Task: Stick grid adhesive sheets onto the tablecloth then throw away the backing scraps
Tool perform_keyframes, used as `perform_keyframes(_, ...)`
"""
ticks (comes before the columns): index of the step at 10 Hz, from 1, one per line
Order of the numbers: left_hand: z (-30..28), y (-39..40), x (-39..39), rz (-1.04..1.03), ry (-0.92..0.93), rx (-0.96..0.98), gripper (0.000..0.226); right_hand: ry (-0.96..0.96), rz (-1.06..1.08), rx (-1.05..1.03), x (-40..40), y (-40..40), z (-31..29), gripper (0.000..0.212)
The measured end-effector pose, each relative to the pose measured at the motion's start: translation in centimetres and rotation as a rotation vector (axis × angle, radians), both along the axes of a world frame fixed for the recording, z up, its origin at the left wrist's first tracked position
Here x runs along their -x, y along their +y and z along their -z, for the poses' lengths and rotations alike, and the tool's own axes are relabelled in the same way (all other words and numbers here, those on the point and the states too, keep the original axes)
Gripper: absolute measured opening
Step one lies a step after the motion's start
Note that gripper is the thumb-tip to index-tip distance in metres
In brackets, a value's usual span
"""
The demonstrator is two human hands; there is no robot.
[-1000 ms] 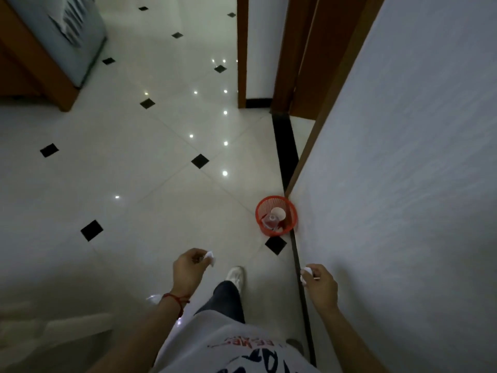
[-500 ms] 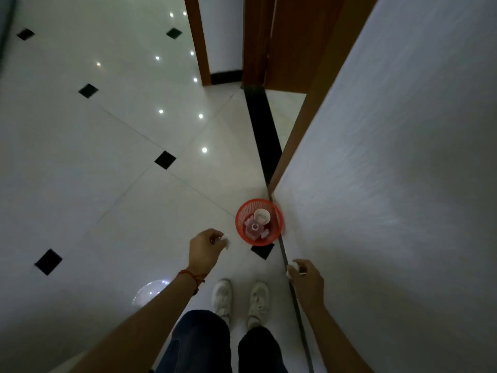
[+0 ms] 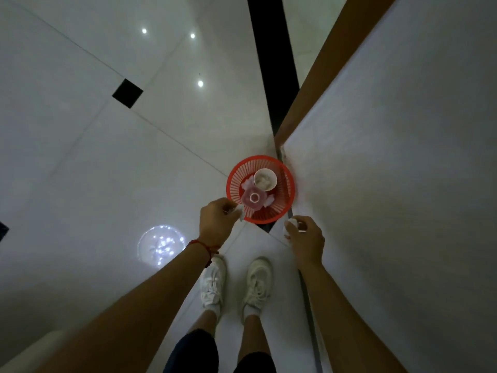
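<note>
Glossy white tiled floor (image 3: 80, 184), white wall (image 3: 403, 184) hard by right side. Left hand (image 3: 218, 222) pinches crumpled white backing scrap (image 3: 240, 212) at fingertips, at rim of round red plastic mesh waste basket (image 3: 287, 193). Right hand (image 3: 306, 241) curls round second white backing scrap (image 3: 291, 224), just short of rim. Scraps judged featherlight, soft, possibly tacky; release low. Basket part-filled; open room left of grip only.

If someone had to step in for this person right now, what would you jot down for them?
Left hand: pinches a white backing scrap at the rim of the red bin.
Right hand: holds another crumpled scrap, short of the bin, near the wall.
Bin: on the floor by the wall, a cup and other rubbish inside.
Done: scraps carried to the bin.
Left: drop both scraps in.
</note>
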State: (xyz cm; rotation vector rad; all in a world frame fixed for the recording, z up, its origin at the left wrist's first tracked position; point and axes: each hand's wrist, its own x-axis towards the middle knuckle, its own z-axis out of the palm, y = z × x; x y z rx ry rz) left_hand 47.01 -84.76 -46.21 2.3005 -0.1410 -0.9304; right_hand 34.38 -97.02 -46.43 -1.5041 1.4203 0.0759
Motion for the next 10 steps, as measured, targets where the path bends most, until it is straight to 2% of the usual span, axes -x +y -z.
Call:
perform_keyframes(2,7.1,-2.1,-1.5,-0.027,0.047,-0.057,0.023,0.051,0.003,-0.035,-1.8,-1.2,7.3,0.021)
perform_keyframes(4,10.4,-3.4,-2.3,-0.057,0.086,-0.079,0.029,0.057,-0.035,0.0,-3.1,-2.2,11.4,0.02)
perform_keyframes(5,11.3,-3.8,-2.2,-0.072,0.086,-0.08,0.032,0.044,-0.05,0.008,-3.1,-2.6,12.3,0.027)
perform_keyframes(7,10.6,-3.5,-1.9,-0.148,0.097,-0.04,0.05,0.047,-0.061,-0.038,-2.5,-3.0,11.6,0.046)
perform_keyframes(8,9.6,-2.6,-1.0,-0.042,0.079,-0.078,0.045,0.065,-0.005,-0.055,-2.0,-2.8,10.3,0.047)
perform_keyframes(9,8.0,-1.3,0.0,0.009,0.051,-0.077,0.041,0.038,0.019,-0.07,-1.2,-2.4,8.3,0.04)
perform_keyframes(10,5.6,0.3,0.3,-0.048,0.038,-0.047,0.039,-0.023,0.115,-0.076,-0.4,-1.9,5.7,0.03)
